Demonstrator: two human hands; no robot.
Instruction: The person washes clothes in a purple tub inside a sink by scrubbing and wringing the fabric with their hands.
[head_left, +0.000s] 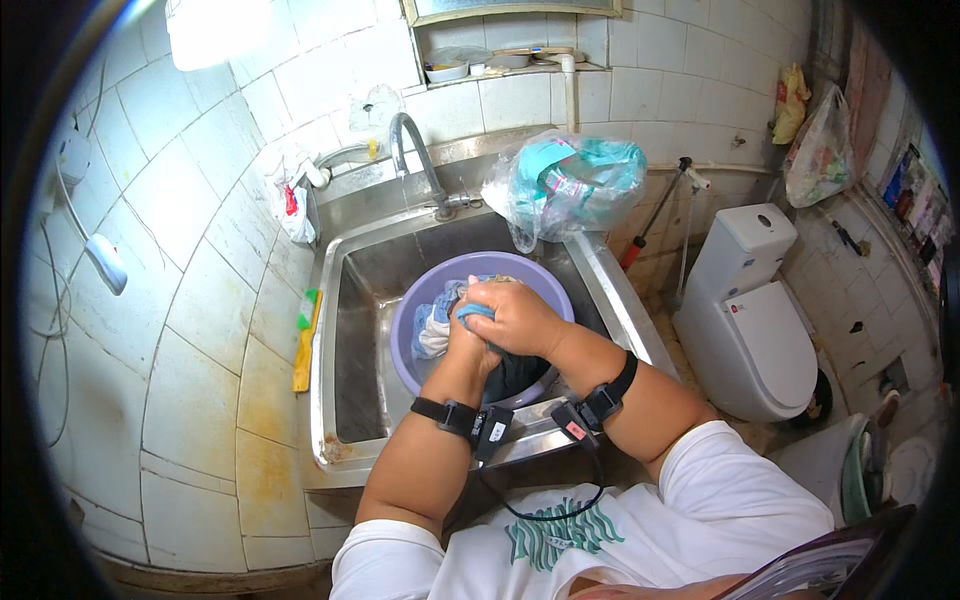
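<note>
Both my hands are pressed together over a purple basin (pixel 401 345). My right hand (pixel 518 312) wraps round a bunched blue cloth (pixel 474 313), part of which shows beside the thumb. Closed against the same cloth, my left hand (pixel 466 342) is mostly covered by the right, so its fingers are largely hidden. In the basin, blue-and-white fabric (pixel 431 328) lies left of my hands. A dark cloth (pixel 520 374) shows below them, nearer to me.
The basin stands in a metal sink (pixel 362 300). A curved faucet (pixel 412 140) rises behind it, with a thin water stream. At the sink's back right sits a bulging clear plastic bag (pixel 590 185). A yellow-handled brush (pixel 305 345) leans at left; a white toilet (pixel 755 330) stands right.
</note>
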